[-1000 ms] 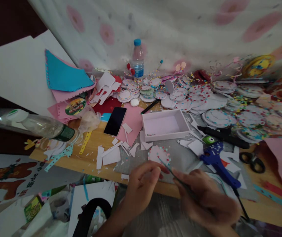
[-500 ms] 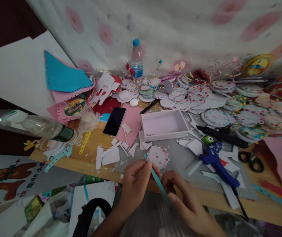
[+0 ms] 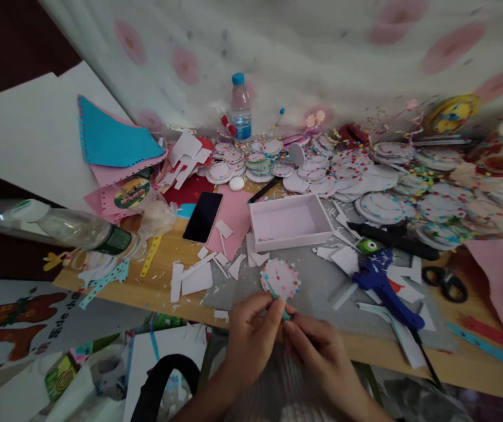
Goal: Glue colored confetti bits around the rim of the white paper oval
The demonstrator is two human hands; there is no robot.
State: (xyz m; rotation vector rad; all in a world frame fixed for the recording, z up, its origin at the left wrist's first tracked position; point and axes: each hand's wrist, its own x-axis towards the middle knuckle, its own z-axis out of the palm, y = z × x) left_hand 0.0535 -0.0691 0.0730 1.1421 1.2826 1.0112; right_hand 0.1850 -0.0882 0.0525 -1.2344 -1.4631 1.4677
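Note:
At the table's front edge, my left hand (image 3: 251, 334) pinches a narrow teal paper strip (image 3: 285, 316) between thumb and forefinger. Just beyond its fingertips is a round white paper disc (image 3: 281, 278) edged with red, pink and blue dots. The strip's upper end lies over the disc's left side; I cannot tell whether they are joined. My right hand (image 3: 322, 349) is closed beside the left one, its thumb and fingers pressed together on the strip's lower part. Most of the strip is covered by my fingers.
Behind the hands stands a shallow white box (image 3: 290, 223), with a phone (image 3: 203, 217) to its left. A blue glue gun (image 3: 386, 287) and black scissors (image 3: 445, 283) lie rightward. Decorated discs (image 3: 383, 208) are piled at the back. Paper scraps (image 3: 197, 278) litter the left.
My right hand has moved left and closed on the strip, which hung free below my left hand before. More of the disc's edge now shows. The view has shifted slightly.

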